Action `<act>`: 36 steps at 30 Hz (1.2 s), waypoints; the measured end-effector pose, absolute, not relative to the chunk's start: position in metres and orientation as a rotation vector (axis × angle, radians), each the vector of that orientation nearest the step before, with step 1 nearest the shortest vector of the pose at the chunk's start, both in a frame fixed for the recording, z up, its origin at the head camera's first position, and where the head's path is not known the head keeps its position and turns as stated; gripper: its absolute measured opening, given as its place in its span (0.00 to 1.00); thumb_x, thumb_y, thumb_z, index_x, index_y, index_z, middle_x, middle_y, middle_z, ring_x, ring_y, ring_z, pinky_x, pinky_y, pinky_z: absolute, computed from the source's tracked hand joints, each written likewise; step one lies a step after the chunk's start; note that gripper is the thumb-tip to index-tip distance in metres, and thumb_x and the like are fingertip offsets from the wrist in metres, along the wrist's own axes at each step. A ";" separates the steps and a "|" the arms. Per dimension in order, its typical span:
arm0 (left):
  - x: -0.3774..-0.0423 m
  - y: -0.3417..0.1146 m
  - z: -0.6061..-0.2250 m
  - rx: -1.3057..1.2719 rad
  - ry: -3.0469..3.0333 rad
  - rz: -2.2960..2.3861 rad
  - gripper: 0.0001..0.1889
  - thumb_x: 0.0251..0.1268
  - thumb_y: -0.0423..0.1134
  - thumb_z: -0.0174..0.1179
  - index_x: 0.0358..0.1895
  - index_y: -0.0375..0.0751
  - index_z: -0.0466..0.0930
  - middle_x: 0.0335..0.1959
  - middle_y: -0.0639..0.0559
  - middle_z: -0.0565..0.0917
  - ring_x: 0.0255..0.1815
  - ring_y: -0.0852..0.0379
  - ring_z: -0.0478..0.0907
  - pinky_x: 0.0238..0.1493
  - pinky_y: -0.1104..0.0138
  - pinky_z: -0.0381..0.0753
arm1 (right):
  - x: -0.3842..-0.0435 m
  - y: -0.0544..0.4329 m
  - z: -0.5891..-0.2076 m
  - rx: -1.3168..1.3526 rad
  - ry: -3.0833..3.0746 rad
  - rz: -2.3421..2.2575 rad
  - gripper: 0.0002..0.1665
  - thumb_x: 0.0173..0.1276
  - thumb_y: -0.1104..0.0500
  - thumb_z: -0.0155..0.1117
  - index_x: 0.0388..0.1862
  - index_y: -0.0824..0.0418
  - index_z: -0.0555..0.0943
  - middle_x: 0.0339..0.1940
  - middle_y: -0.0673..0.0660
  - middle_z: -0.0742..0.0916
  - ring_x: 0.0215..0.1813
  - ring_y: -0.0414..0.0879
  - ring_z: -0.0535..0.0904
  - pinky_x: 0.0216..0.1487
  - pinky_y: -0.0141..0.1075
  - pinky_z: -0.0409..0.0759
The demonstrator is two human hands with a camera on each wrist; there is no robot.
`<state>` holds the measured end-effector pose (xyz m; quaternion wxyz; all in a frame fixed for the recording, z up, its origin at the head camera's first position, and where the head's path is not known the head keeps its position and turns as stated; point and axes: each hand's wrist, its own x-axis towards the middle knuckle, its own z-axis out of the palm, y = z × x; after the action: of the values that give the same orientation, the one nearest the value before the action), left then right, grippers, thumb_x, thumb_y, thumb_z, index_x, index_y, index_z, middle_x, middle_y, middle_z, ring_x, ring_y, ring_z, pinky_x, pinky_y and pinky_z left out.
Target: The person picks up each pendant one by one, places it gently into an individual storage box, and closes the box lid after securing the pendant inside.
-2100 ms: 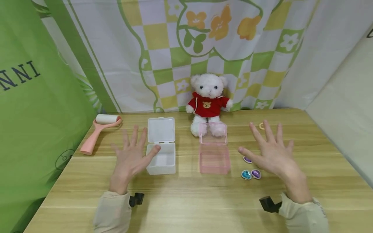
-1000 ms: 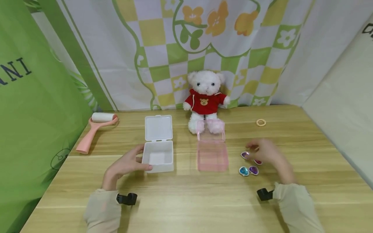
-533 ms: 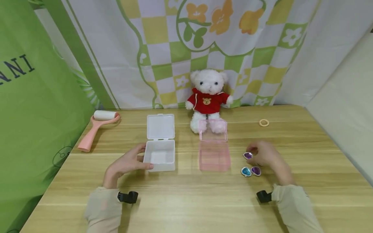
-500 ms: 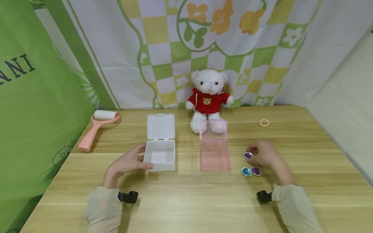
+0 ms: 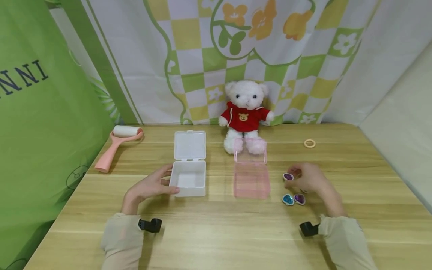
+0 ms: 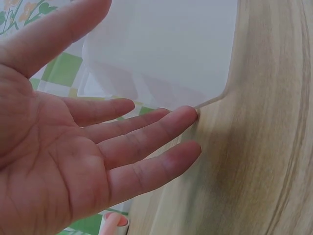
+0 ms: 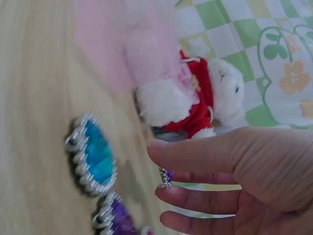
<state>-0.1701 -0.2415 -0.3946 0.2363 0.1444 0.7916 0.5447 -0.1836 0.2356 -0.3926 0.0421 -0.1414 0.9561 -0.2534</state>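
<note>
My right hand (image 5: 310, 182) pinches a purple jewel (image 5: 288, 176) with a silver beaded rim between thumb and fingers. Its purple edge shows behind the thumb in the right wrist view. Just in front lie a blue heart-shaped jewel (image 7: 99, 156) and a second purple jewel (image 7: 122, 220). A bit of red jewel (image 7: 148, 231) peeps in at that view's bottom edge. My left hand (image 5: 150, 185) rests at the left side of a white translucent box (image 5: 190, 192), lid raised, thumb at its front corner. In the left wrist view the fingers (image 6: 142, 144) lie fairly straight beside the box.
A pink clear box (image 5: 252, 193) with its lid up stands between the white box and the jewels. Behind it a white teddy bear (image 5: 245, 118) in red leans on the curtain. A pink lint roller (image 5: 109, 153) lies at left, a yellowish ring (image 5: 309, 143) at back right.
Both hands, spread above the table at first, have come down: the left to the white box, the right to the jewels. The purple jewel has since shifted slightly away with the right fingers.
</note>
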 end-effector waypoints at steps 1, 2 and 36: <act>-0.170 -0.242 -0.394 0.392 2.168 1.494 0.47 0.59 0.36 0.67 0.73 0.30 0.44 0.68 0.25 0.57 0.60 0.31 0.69 0.52 0.53 0.76 | -0.184 0.234 -0.391 -0.447 2.928 -0.781 0.21 0.50 0.54 0.77 0.37 0.67 0.82 0.30 0.55 0.85 0.34 0.49 0.79 0.38 0.44 0.76; -0.170 -0.241 -0.394 0.389 2.168 1.493 0.47 0.59 0.37 0.67 0.73 0.30 0.44 0.68 0.25 0.56 0.61 0.31 0.68 0.52 0.53 0.76 | -0.183 0.233 -0.389 -0.458 2.929 -0.784 0.21 0.50 0.54 0.77 0.37 0.67 0.82 0.30 0.54 0.84 0.34 0.48 0.79 0.37 0.42 0.76; -0.172 -0.241 -0.395 0.381 2.202 1.461 0.46 0.59 0.38 0.67 0.74 0.32 0.45 0.66 0.25 0.61 0.60 0.31 0.69 0.54 0.51 0.75 | -0.202 0.131 -0.355 -0.544 2.486 -1.566 0.19 0.57 0.65 0.72 0.46 0.72 0.79 0.42 0.63 0.84 0.44 0.52 0.81 0.44 0.32 0.79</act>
<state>-0.1721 -0.2412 -0.3948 0.2335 0.1388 0.8019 0.5322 -0.2018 0.1311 -0.3545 0.0767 -0.1814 0.8296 -0.5225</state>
